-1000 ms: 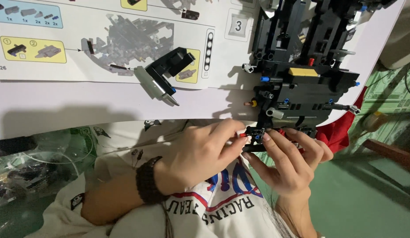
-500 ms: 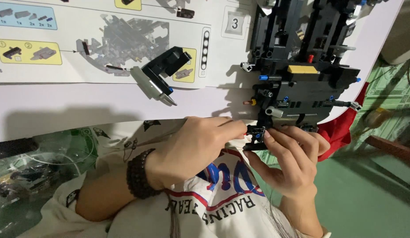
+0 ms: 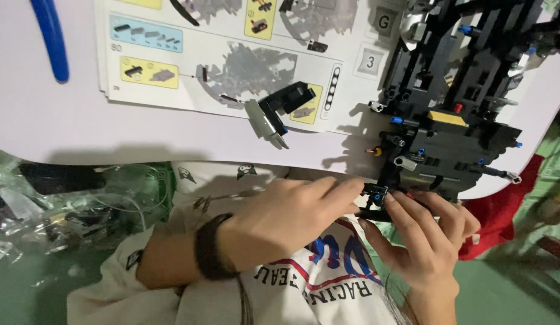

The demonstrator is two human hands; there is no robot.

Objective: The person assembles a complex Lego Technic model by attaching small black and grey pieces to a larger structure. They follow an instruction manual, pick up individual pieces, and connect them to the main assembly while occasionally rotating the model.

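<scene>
both hands meet just below the table point(image 3: 63, 129) edge, at the near end of the big black model point(image 3: 451, 114). the left hand point(image 3: 286, 219) comes in from the left with a dark band point(image 3: 209, 247) on the wrist; its fingers are closed narrow on a small black part point(image 3: 374, 194) with a blue pin, thumb and forefinger pinching it. the right hand point(image 3: 427, 244) cups under the same part from the other side, fingers curled up against it and against the model's lower edge. the part sits touching the model's underside, at the corner nearest the person.

since a second ago the hands have hardly shifted: same pinch, same spot, the left fingers a little further over the part. the view itself has dropped and swung, so more of the manual point(image 3: 232, 60) shows, and a blue tool point(image 3: 51, 39) at top left. i judge the part is being pressed or seated onto the model, not yet let go. a loose grey-and-black sub-piece point(image 3: 280, 111) lies untouched on the manual, well apart from the hands.
</scene>
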